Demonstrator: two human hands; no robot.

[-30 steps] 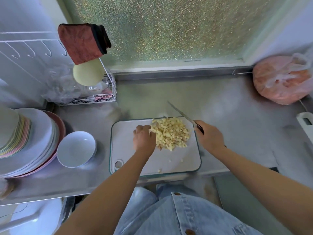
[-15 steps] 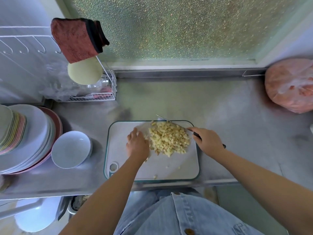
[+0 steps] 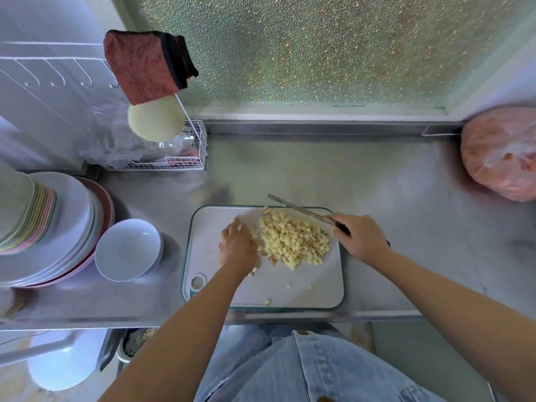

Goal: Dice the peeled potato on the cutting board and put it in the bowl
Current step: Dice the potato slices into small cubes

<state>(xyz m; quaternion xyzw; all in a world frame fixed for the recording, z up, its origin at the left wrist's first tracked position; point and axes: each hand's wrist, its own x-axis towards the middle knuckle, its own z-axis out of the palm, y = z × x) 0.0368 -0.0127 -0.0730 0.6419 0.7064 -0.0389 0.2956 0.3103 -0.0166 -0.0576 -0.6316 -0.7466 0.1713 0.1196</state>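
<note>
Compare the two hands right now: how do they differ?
The right hand grips the knife by its handle; the left hand holds nothing. The left hand sits against the left edge of the diced potato; the right hand is at the pile's right, blade angled across its far side. Both are at the cutting board.

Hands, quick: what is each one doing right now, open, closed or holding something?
Left hand: open, resting on the cutting board against the diced potato, holding nothing.
Right hand: grips the knife by its handle.
</note>
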